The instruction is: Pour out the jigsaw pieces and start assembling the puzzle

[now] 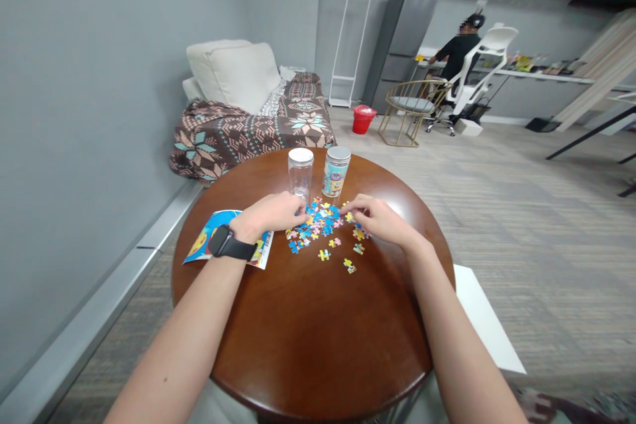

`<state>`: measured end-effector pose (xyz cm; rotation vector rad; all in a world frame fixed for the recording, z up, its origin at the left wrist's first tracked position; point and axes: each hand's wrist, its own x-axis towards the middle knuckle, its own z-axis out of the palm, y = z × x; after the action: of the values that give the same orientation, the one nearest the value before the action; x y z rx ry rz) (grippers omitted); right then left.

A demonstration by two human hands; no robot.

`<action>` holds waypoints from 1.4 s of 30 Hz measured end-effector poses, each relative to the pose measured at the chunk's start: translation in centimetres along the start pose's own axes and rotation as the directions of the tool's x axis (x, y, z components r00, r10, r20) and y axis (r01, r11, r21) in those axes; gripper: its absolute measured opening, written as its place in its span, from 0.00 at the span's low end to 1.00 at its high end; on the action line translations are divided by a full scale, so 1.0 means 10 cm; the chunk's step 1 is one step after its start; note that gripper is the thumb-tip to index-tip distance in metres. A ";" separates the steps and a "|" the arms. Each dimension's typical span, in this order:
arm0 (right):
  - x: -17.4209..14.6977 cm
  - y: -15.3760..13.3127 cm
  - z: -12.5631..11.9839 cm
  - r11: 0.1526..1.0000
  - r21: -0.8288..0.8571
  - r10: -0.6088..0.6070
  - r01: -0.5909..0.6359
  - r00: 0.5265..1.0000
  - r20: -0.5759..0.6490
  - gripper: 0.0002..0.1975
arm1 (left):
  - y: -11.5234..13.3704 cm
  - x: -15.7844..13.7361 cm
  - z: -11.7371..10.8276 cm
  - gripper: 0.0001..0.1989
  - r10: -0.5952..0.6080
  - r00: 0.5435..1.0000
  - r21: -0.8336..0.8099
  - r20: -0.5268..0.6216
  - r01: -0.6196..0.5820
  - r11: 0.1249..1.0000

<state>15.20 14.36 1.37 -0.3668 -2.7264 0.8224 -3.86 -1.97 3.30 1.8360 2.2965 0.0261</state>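
A loose heap of jigsaw puzzle pieces, mostly blue with some yellow and pink, lies on the round brown table. My left hand, below a black watch, is at the heap's left side with fingers curled together; whatever is in them is hidden. At the right side, my right hand has its fingers apart, the index fingertip at the pieces. Under my left wrist lies a printed picture sheet. Behind the heap stand a clear jar with a white lid and a picture-covered jar with a silver lid.
Several stray pieces lie nearer to me, one puzzle piece the closest. Beyond the table is a sofa with a patterned cover. A red bin, a gold-framed chair and a person at a counter are farther back.
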 end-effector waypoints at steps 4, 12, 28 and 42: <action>-0.01 -0.04 0.00 0.998 0.051 0.021 -0.024 0.998 0.059 0.14 | 0.00 0.00 0.01 0.16 0.008 1.000 -0.007 -0.012 -0.008 1.000; -0.03 -0.10 -0.01 0.982 0.176 0.036 -0.066 0.985 0.166 0.11 | 0.01 0.00 0.00 0.15 -0.020 1.000 -0.039 0.001 0.020 0.999; -0.04 -0.08 0.11 0.981 0.193 -0.072 0.000 0.928 0.364 0.09 | 0.07 -0.02 -0.04 0.13 -0.008 1.000 -0.038 0.004 0.008 0.999; -0.03 -0.11 0.05 0.986 0.165 -0.081 0.034 0.953 0.291 0.04 | 0.06 -0.02 -0.03 0.14 -0.008 1.000 -0.041 -0.005 0.008 0.999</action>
<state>15.15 13.18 1.54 -0.1374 -2.8984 1.1528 -3.32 -1.96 3.72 1.8087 2.2896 0.0758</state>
